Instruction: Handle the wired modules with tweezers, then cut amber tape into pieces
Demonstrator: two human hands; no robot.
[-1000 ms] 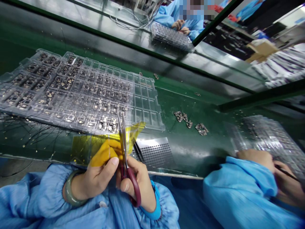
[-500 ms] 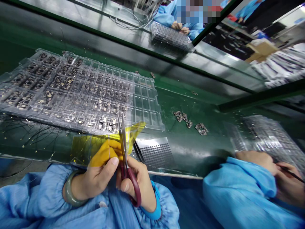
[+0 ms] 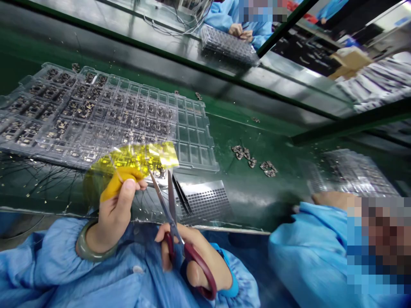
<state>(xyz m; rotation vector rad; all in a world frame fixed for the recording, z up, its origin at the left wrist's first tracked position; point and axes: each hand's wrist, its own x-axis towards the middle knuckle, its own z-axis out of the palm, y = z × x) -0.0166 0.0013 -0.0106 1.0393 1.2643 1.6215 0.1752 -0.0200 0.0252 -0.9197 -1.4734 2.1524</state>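
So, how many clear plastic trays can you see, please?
3: a large one on the green bench, one by a neighbour's sleeve, one before a far worker; some may be hidden.

Clear plastic tray (image 3: 195, 137) holding circuit boards (image 3: 86, 112); perforated metal sheet (image 3: 205, 202) beside it

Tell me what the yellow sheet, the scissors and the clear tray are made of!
The yellow sheet looks like thin plastic film: glossy, and the clear tray shows through it. The scissors' blades look like shiny bare steel, and their grip like smooth dark-red plastic. The tray seems thin moulded plastic, glossy, with light glinting off its pressed pockets.
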